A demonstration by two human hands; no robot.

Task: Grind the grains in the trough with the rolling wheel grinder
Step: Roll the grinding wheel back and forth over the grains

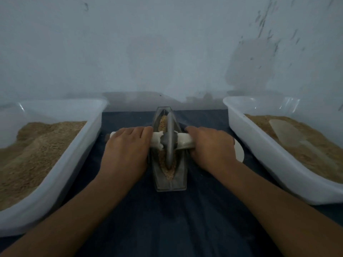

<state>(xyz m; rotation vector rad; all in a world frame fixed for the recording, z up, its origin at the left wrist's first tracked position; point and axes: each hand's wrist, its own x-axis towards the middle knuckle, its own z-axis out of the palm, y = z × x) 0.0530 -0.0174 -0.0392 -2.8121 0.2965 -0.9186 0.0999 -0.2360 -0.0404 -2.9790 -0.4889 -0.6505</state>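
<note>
A narrow grey boat-shaped trough [177, 179] lies lengthwise on the dark blue cloth, with tan grains [163, 123] along its groove. A grey metal wheel [169, 140] stands upright in the groove near the trough's middle, on a white-wrapped axle handle [183, 140]. My left hand [128, 145] grips the left end of the handle. My right hand [211, 147] grips the right end. Grains show both ahead of the wheel and behind it at the near end.
A white plastic tub [55, 175] heaped with tan grain stands on the left. A second white tub [259, 151] of grain on the right holds a pale scoop [285, 134]. A small white round object [239, 151] lies behind my right hand. A wall rises just beyond the trough.
</note>
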